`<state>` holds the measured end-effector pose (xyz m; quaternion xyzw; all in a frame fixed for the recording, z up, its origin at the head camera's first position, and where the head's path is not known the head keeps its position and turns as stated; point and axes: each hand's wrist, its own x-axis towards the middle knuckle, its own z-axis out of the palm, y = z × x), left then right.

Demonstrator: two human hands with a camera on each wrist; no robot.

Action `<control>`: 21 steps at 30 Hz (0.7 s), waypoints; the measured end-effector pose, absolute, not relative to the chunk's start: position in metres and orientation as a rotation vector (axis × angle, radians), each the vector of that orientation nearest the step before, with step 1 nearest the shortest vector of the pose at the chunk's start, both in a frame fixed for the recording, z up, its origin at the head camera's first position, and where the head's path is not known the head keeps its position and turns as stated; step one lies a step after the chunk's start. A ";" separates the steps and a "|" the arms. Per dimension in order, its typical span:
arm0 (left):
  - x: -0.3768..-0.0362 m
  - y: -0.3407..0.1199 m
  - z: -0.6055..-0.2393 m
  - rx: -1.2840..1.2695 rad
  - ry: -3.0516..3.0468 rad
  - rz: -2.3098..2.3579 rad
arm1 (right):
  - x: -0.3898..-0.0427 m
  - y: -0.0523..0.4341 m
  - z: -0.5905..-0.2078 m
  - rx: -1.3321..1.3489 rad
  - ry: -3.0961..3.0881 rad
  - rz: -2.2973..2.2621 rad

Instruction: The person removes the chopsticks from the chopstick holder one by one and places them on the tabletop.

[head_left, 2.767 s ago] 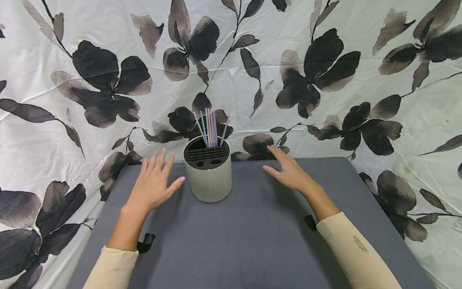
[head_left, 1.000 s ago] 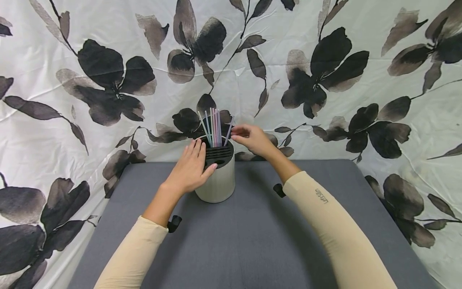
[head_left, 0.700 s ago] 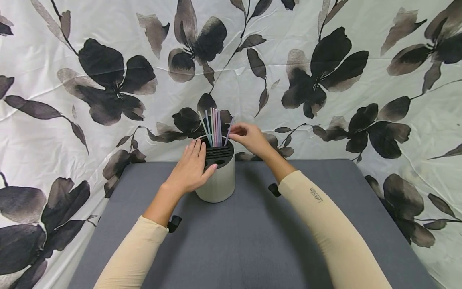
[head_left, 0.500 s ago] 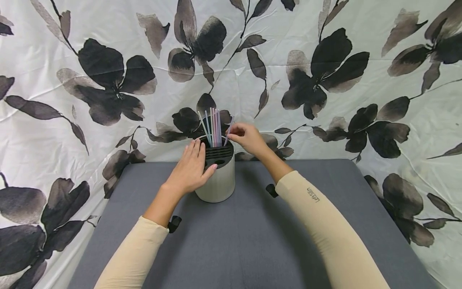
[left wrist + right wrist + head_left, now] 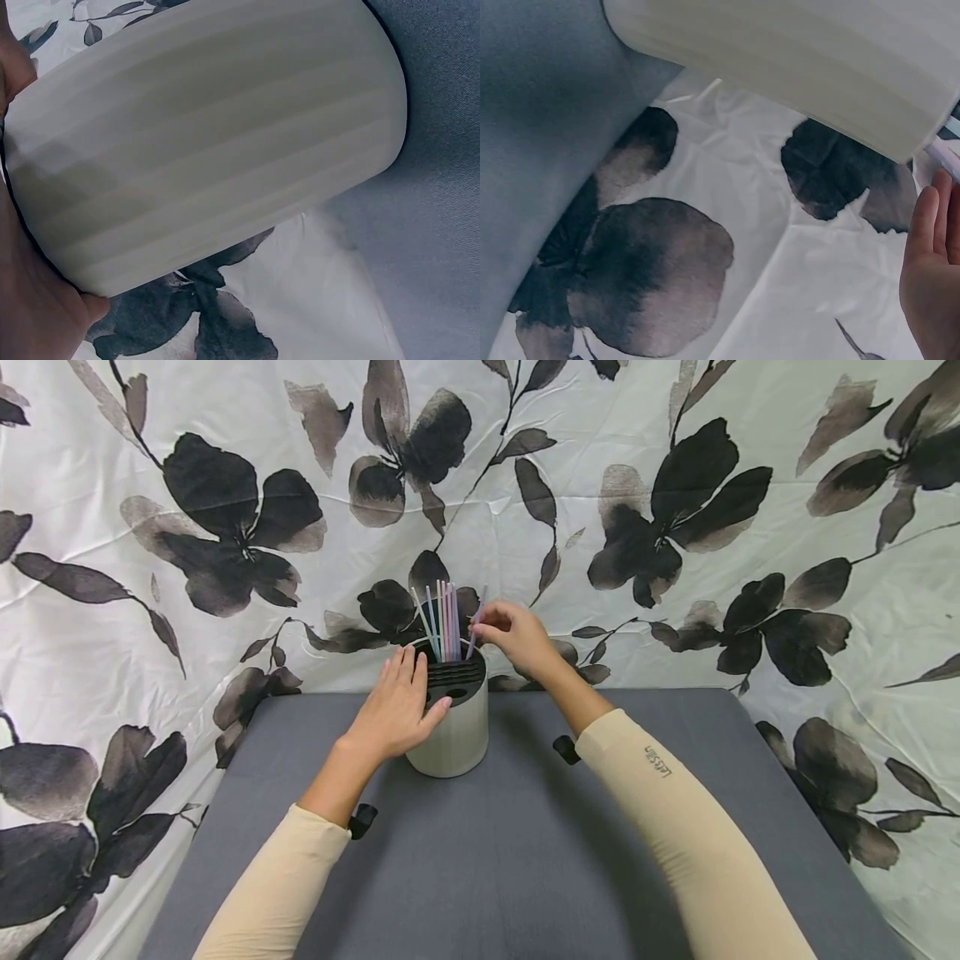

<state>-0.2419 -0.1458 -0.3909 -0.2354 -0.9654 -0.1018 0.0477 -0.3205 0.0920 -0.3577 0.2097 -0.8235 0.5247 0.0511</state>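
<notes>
A cream cylindrical desk organizer (image 5: 450, 743) with a black slotted top (image 5: 461, 672) stands upright near the table's far edge. Several thin pastel straws (image 5: 447, 627) rise from its rear compartment. My left hand (image 5: 393, 706) rests on the left side of its rim, fingers extended over the top. With thumb and fingertips, my right hand (image 5: 521, 639) pinches a purple straw (image 5: 470, 652) at the right of the bunch; its lower end is hidden inside the organizer. The left wrist view shows the organizer's side (image 5: 210, 142) against the hand; the right wrist view shows the right hand (image 5: 934, 262) near the rim.
The grey table (image 5: 480, 868) lies under both forearms. Behind it hangs a white cloth (image 5: 487, 527) printed with dark flowers. Black bands with small mounts (image 5: 363, 821) sit at both wrists.
Both hands have come in from either side to the organizer. The right hand has closed on the purple straw and raised it slightly over the last half second. The left hand stays on the rim.
</notes>
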 end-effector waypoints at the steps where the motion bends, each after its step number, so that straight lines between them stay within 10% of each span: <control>1: -0.242 -0.146 -0.391 -0.715 -2.946 -0.306 | -0.321 0.093 -0.355 0.640 -2.495 1.603; 21: -0.251 -0.140 -0.393 -0.684 -2.957 -0.274 | -0.321 0.128 -0.286 0.613 -2.017 1.986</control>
